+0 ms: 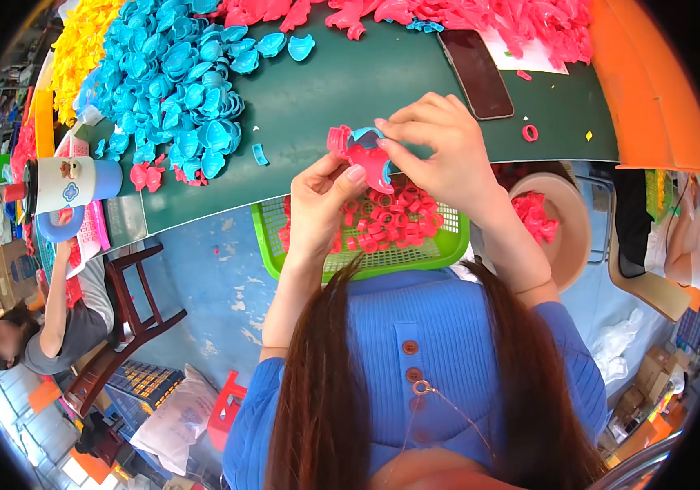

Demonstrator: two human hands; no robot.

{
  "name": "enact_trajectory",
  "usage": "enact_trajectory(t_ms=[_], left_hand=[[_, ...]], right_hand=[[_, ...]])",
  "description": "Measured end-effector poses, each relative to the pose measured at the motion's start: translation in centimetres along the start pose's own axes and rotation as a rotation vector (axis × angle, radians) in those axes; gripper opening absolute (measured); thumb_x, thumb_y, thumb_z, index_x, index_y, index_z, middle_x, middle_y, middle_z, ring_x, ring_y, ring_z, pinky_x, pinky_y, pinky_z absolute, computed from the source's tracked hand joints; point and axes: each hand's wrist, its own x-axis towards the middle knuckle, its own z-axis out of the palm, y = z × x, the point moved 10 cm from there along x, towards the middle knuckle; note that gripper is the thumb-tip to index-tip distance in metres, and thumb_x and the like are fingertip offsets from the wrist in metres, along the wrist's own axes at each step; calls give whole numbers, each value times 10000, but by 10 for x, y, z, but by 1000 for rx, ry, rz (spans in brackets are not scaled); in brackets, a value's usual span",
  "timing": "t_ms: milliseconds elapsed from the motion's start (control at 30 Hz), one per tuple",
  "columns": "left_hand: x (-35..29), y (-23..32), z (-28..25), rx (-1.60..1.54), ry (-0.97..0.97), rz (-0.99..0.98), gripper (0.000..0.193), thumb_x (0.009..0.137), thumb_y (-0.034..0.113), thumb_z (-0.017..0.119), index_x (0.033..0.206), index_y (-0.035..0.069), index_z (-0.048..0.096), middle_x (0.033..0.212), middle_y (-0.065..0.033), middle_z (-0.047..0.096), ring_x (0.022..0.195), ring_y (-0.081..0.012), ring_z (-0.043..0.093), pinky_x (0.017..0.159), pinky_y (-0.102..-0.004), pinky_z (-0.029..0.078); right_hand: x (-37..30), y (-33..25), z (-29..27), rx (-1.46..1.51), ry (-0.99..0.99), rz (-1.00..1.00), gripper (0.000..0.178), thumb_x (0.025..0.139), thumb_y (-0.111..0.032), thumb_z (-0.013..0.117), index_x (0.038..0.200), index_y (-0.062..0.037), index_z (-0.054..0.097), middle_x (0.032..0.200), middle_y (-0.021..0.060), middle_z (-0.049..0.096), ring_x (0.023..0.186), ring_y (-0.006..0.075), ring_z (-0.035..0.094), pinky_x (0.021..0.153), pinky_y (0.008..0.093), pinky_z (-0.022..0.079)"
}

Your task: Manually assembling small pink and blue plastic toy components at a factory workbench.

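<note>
My left hand (323, 200) and my right hand (440, 145) both grip a small plastic piece (361, 152), pink with a blue part at its top, held just over the near edge of the dark green table (342, 90). Below the hands a green mesh basket (415, 255) rests on my lap with several pink plastic rings (391, 222) in it. A large heap of blue plastic shells (174, 73) lies on the table to the left. Pink plastic parts (464, 16) are piled along the far edge.
A dark phone (474, 72) lies on the table right of centre, with a loose pink ring (530, 132) near it. Yellow parts (80, 41) are heaped far left. A beige bowl (572, 237) with pink pieces sits at my right. Another person (56, 327) sits at lower left beside a wooden chair (133, 318).
</note>
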Motion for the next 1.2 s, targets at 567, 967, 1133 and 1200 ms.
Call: enact_trajectory(t_ms=[567,967,1133,1200], left_hand=[[5,20,-2,-16,157,244,393,951,180,472,1299,5,425,1149,-74,574,1009,-120,562,822,-257,465],[-12,38,-36,58,-25,373,657,808,-26,617,1376,-33,284,1344,-132,423,1186,-177,458,999,-306,360],[-16,55,-74,274,126,525,591,817,-27,616,1344,-43,348,1282,-121,477,1120,-164,502,917,-289,439],[-19,57,-86,168,203,507,562,834,-12,599,1340,-44,355,1266,-118,491,1093,-161,517,893,-285,454]], right_hand=[[-19,33,27,438,34,421,171,752,-57,705,879,51,668,779,110,685,685,126,659,643,236,508],[1,15,71,609,-114,578,131,783,-60,688,840,50,646,766,82,678,696,84,632,651,222,513],[18,-3,99,645,-184,551,135,781,-66,692,837,48,647,765,75,676,696,82,629,641,220,511],[24,-10,111,653,-201,515,139,777,-68,697,832,49,646,750,77,674,684,76,623,629,216,507]])
